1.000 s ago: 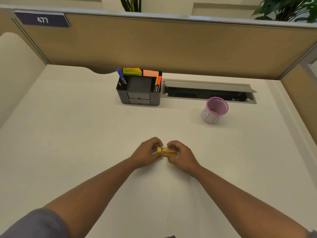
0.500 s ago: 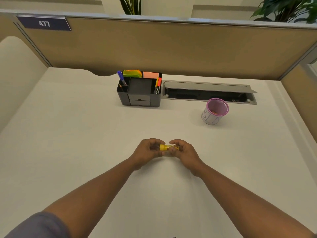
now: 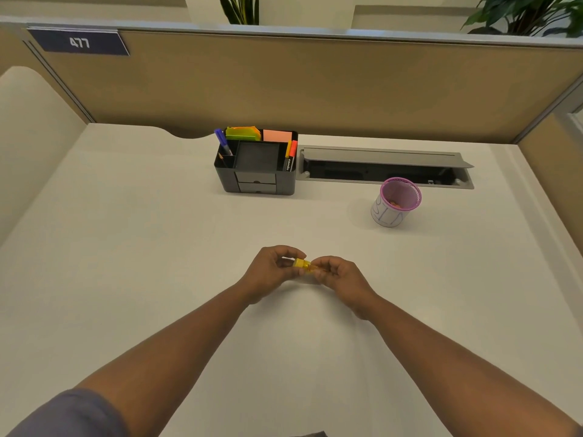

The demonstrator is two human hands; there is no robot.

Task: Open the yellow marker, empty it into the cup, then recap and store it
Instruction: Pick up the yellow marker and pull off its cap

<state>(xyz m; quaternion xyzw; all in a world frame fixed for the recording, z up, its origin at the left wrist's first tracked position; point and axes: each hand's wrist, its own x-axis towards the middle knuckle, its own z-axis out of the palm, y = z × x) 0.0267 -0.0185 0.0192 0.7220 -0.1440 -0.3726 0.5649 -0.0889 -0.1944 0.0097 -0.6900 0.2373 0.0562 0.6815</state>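
Head cam: my left hand (image 3: pixel 271 269) & right hand (image 3: pixel 339 275) meet over the mid desk (image 3: pixel 126 247), both pinched shut on the yellow marker (image 3: pixel 303 266), which lies roughly level btw them, above the desk. Left fingers (image 3: pixel 291 253) curl round the cap end, right fingers (image 3: pixel 325 263) grip the barrel; can't tell if cap is loose. Pink mesh cup (image 3: pixel 396 201) stands upright far right, well apart from my hands, near the open cable tray (image 3: pixel 385 167). Black organizer (image 3: pixel 257 171) w/ pens and sticky notes sits at back centre.

Yellow marker (image 3: pixel 303 266) between both hands' fingers (image 3: pixel 318 265)
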